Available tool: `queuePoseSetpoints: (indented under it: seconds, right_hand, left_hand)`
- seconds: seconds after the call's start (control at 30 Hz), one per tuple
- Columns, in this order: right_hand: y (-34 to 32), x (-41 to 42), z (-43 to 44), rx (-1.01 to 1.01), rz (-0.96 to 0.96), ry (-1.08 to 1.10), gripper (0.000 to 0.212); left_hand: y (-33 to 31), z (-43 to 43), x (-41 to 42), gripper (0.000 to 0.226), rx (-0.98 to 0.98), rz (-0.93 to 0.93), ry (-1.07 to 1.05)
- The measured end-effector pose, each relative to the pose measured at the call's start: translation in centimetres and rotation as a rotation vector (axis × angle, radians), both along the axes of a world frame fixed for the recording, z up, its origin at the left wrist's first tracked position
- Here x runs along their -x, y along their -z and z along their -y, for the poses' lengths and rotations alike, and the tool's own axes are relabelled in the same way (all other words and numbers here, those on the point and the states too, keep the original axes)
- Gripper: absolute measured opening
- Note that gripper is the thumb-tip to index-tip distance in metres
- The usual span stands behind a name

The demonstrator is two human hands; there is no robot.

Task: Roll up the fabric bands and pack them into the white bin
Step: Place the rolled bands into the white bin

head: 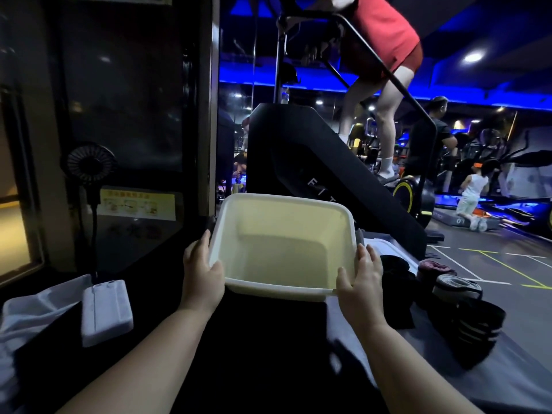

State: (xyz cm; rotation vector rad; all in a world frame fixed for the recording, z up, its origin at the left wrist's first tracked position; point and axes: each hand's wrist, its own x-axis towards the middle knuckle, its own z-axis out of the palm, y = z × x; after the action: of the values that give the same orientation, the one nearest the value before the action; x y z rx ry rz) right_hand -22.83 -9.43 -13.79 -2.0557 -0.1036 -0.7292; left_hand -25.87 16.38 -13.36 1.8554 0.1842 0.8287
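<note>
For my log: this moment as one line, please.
left hand, right hand: grip white bin; contents: empty; fabric bands: beside bin

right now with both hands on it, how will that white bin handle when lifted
Probably light: the white bin looks empty and thin-walled. Likely fairly stiff, since the left hand and right hand grip only its sides without visible sagging. Smooth plastic may slip.

Bare, rounded forearms (143, 354); broad, short-fingered left hand (203, 274) and right hand (361, 283), nails short.
</note>
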Motion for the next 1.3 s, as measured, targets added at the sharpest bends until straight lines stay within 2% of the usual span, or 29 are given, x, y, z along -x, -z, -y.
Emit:
queuePoseSetpoints:
  seconds: [0.27, 0.4, 0.57, 0.7, 0.9, 1.1, 1.3]
  right_hand:
    - [1.0, 0.3, 0.2, 0.108, -0.056, 0.008, 0.081]
    - [1.3, 0.3, 0.2, 0.083, -0.045, 0.002, 0.085]
    - [2.1, 0.6, 0.5, 0.072, -0.150, -0.001, 0.082]
    - [2.1, 0.7, 0.7, 0.108, -0.154, -0.027, 0.073]
    - [2.3, 0.5, -0.1, -0.086, -0.097, 0.042, 0.056]
    - [3.2, 0.3, 0.0, -0.090, -0.291, 0.076, 0.064]
    - [1.6, -0.8, -0.1, 0.020, -0.454, 0.059, 0.071]
  left_hand:
    - [1.7, 0.4, 0.4, 0.074, -0.012, -0.034, 0.011]
    - [1.6, 1.0, 0.8, 0.071, -0.002, -0.039, -0.094]
    - [1.3, 0.8, 1.1, 0.054, -0.069, -0.051, -0.215]
    - [1.3, 0.3, 1.2, 0.050, -0.076, -0.055, -0.242]
    - [1.4, 0.5, 1.7, 0.049, -0.008, -0.037, -0.189]
    - [3.2, 0.9, 2.5, 0.045, 0.058, -0.060, -0.116]
    - [2.5, 0.9, 0.7, 0.044, 0.076, -0.119, -0.109]
